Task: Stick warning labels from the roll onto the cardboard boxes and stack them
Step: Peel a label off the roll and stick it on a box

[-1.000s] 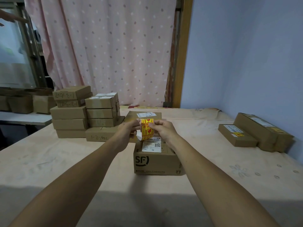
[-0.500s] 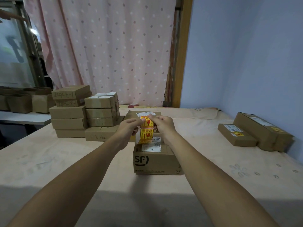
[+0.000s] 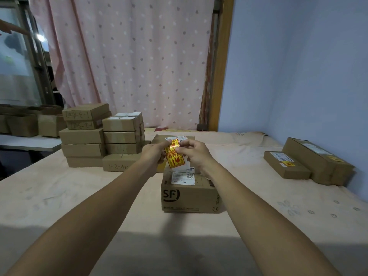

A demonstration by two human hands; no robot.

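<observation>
Beige cloth covers the table (image 3: 59, 196) under my arms. Above the SF box (image 3: 189, 198), my left hand (image 3: 154, 154) and right hand (image 3: 196, 154) pinch a strip of labels (image 3: 174, 156), glossy yellow with red print on white backing.

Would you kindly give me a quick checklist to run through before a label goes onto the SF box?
1. Both the left hand and right hand pinch the label strip: ok.
2. Label peeled free of its backing: cannot tell.
3. The SF box sits flat under the hands: ok.
4. Bare cardboard beside its shipping label: ok.
5. The stacked boxes at left stand upright: ok.
</observation>
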